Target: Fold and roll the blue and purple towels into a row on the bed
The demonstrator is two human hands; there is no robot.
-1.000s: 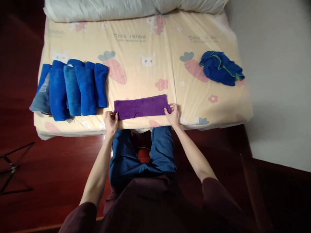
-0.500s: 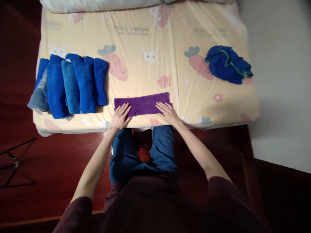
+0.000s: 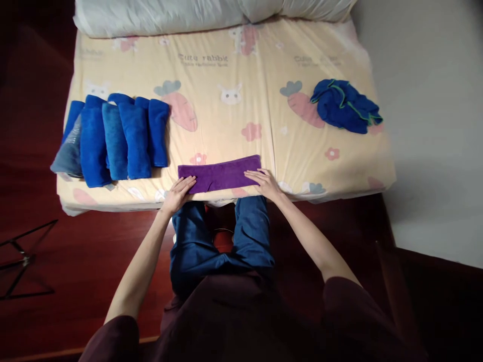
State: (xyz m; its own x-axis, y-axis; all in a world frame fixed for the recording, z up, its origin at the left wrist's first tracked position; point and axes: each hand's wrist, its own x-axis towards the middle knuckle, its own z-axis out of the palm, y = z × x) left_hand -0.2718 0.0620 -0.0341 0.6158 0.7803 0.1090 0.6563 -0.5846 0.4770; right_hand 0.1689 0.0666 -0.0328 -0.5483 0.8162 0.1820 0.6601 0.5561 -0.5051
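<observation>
Purple cloth [image 3: 222, 175] slid nearer the bed's front edge [image 3: 121, 205] (wall [image 3: 433, 130] at right).

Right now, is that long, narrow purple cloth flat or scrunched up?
Flat: the purple cloth lies in a neat strip, with only small creases showing.

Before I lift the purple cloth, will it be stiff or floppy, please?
The purple cloth is probably floppy: a crease shows by its lower edge. It seems light, lying thin and low. Being flat, it is unlikely to roll.
</observation>
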